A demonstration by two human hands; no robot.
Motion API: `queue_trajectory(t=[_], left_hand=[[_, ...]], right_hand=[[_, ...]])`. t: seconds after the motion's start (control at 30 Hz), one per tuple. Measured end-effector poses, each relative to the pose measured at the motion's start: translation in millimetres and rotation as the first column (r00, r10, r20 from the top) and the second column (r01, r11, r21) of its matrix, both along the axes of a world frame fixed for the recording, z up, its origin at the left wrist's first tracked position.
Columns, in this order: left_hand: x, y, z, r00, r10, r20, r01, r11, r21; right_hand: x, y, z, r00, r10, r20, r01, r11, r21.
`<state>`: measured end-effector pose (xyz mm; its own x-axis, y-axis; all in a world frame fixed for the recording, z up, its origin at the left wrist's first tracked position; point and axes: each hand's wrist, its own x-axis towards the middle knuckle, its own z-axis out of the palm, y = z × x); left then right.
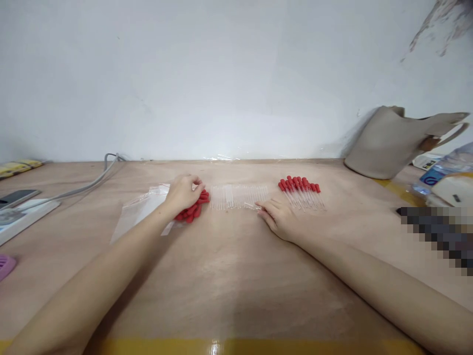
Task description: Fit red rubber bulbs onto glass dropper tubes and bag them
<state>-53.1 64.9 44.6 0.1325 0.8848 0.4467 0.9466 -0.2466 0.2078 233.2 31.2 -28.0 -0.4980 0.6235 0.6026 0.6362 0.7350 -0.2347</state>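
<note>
Plywood, pale and bare, fills the near half of the table (229,276), with a yellow tape strip along the bottom edge of the frame. Both forearms reach up from the lower corners toward the middle. The left hand (183,192) lies curled over a heap of red bulbs (194,207), fingers drawn together on them; whether they pinch one bulb I cannot tell. Under and left of it lies a clear bag (138,209). The right hand (278,217) rests flat, fingers slightly apart, tips touching the near right end of a row of clear tubes (238,196) at mid-frame. Just right of it sits a batch of finished droppers (301,191), red tops pointing away.

The tubes look thin and light, so I'd judge a nudge from either hand could scatter the row or roll pieces toward the droppers and mix them. The loose bulbs could roll off the slick bag.

Farther back on the right slumps a beige handbag (388,143). At left are a grey cable (92,182) and a phone (16,197). No writing is readable; a blue label at far right is too blurred.
</note>
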Motion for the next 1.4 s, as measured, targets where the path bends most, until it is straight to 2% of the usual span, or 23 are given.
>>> queue_trajectory(t=[0.07,0.2,0.27,0.33,0.43,0.5,0.63,0.73,0.8,0.87,0.93,1.03,1.07,1.13,1.27,1.4], left_hand=[[-10,18,5.5,0.999,0.032,-0.038,-0.038,0.985,-0.167],[-14,34,4.3,0.999,-0.009,-0.041,-0.002,0.962,-0.272],[-14,30,-0.3,0.999,-0.037,0.006,0.037,0.946,-0.322],[-15,20,-6.5,0.992,-0.056,0.113,0.098,0.902,-0.421],[-17,9,-14.5,0.969,-0.010,0.248,0.149,0.823,-0.548],[-17,6,-16.1,0.959,0.021,0.284,0.150,0.811,-0.565],[-12,11,-7.5,0.960,0.029,0.278,0.119,0.858,-0.499],[-4,11,0.5,0.948,-0.002,0.318,0.133,0.912,-0.389],[7,4,0.0,0.916,-0.077,0.393,0.199,0.940,-0.278],[20,-8,-7.2,0.861,-0.208,0.464,0.291,0.950,-0.115],[34,-23,-19.3,0.796,-0.364,0.484,0.422,0.907,-0.012],[48,-43,-38.9,0.699,-0.412,0.584,0.566,0.818,-0.100],[51,-47,-44.2,0.675,-0.396,0.622,0.572,0.814,-0.102],[54,-51,-51.9,0.675,-0.374,0.635,0.553,0.827,-0.100],[54,-49,-58.6,0.739,-0.349,0.576,0.469,0.881,-0.068],[55,-48,-60.0,0.765,-0.366,0.531,0.460,0.886,-0.052]], right_hand=[[-1,-4,1,0.999,0.040,0.004,-0.040,0.999,-0.009],[-2,-6,2,0.998,0.068,0.005,-0.067,0.997,-0.031],[-2,-6,2,0.997,0.071,-0.003,-0.071,0.997,-0.034],[-2,-5,1,0.997,0.071,-0.008,-0.072,0.997,-0.040],[-1,-4,0,0.997,0.078,0.001,-0.077,0.996,-0.048],[-2,-3,0,0.997,0.079,0.012,-0.078,0.996,-0.052],[-2,-4,0,0.997,0.082,0.013,-0.081,0.995,-0.057],[-2,-5,1,0.996,0.088,0.006,-0.088,0.995,-0.055],[-2,-5,2,0.996,0.094,-0.001,-0.094,0.995,-0.041],[-3,-5,2,0.995,0.097,0.001,-0.097,0.995,-0.020],[-3,-5,3,0.995,0.094,0.013,-0.094,0.996,0.001],[-2,-4,2,0.996,0.084,0.024,-0.085,0.996,0.028],[-2,-4,2,0.996,0.081,0.023,-0.082,0.996,0.033],[-2,-4,1,0.997,0.081,0.018,-0.082,0.996,0.039],[-1,-5,2,0.995,0.095,0.015,-0.096,0.994,0.056],[-2,-7,3,0.995,0.100,0.003,-0.100,0.992,0.081]])
